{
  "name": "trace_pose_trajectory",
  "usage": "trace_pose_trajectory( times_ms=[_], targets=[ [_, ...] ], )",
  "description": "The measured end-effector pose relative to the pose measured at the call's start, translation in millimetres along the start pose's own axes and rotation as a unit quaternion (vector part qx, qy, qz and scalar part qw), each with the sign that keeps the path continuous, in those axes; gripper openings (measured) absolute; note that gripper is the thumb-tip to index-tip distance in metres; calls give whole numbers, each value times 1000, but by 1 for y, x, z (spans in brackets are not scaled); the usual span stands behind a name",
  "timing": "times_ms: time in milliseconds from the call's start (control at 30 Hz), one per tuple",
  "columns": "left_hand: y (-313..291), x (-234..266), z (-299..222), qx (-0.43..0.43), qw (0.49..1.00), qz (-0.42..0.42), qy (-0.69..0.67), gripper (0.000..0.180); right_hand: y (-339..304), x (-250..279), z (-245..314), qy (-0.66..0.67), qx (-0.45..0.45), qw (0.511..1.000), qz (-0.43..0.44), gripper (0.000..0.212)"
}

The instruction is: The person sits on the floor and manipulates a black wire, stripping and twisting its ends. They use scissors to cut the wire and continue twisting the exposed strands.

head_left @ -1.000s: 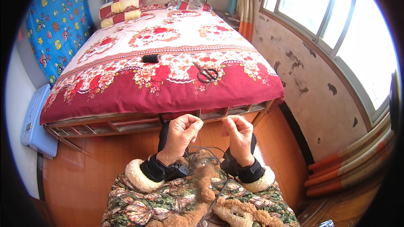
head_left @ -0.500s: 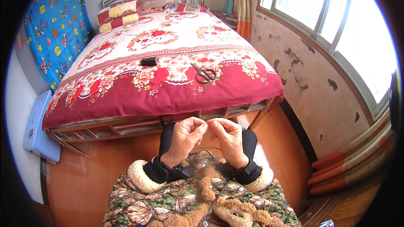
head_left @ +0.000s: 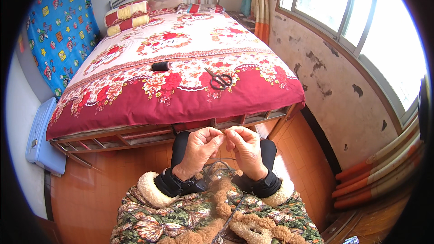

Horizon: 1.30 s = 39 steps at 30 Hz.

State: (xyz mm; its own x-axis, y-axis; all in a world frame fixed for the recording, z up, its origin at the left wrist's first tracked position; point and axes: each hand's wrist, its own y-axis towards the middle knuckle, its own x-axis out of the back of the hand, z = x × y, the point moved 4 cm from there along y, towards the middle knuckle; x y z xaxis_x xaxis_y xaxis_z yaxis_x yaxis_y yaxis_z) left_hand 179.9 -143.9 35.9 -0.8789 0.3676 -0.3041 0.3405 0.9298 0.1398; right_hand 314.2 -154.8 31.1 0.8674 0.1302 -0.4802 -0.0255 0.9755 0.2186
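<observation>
My left hand (head_left: pixel 202 149) and my right hand (head_left: pixel 245 148) meet fingertip to fingertip above my lap, just in front of the bed's foot. Thumb and forefinger of each are pinched together. Whatever lies between them is too small to make out. On the bed beyond lie a spool of black thread (head_left: pixel 161 66) on its side and a pair of scissors (head_left: pixel 220 80) with dark handles, both apart from my hands.
The bed (head_left: pixel 181 108) has a red and white floral cover and a metal frame. A blue plastic storage box (head_left: pixel 44 140) leans by the left wall. Orange-striped curtains (head_left: pixel 379 171) hang at the right below the window. A dark cable (head_left: pixel 235 210) runs over my patterned clothing.
My hands stay in nearly the same pinched pose; the left fingertips have shifted very slightly to the right. The thread spool and scissors have not moved.
</observation>
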Motion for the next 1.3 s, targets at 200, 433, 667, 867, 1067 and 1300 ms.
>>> trace_pose_trajectory(
  times_ms=[200, 433, 667, 867, 1067, 1300],
  targets=[
    [-3, -4, -5, 9, 998, 31, -50, 9, 0, -10, 12, -24, 16, 1000, 11, 10],
    [-21, -22, -65, -1, 985, 172, -12, 10, -34, -56, 107, -444, 340, 825, 84, 13],
    [-64, -76, -125, -183, 875, 434, -114, 7, -81, -99, 169, -259, 535, 683, 424, 11],
    [-74, -87, -138, -212, 870, 437, -87, 5, -94, -104, 173, -237, 588, 646, 426, 8],
    [-75, -87, -142, -237, 866, 435, -74, 5, -94, -103, 169, -219, 586, 667, 404, 7],
    [-73, -88, -141, -263, 858, 429, -106, 4, -93, -101, 164, -201, 578, 686, 394, 8]
  ],
)
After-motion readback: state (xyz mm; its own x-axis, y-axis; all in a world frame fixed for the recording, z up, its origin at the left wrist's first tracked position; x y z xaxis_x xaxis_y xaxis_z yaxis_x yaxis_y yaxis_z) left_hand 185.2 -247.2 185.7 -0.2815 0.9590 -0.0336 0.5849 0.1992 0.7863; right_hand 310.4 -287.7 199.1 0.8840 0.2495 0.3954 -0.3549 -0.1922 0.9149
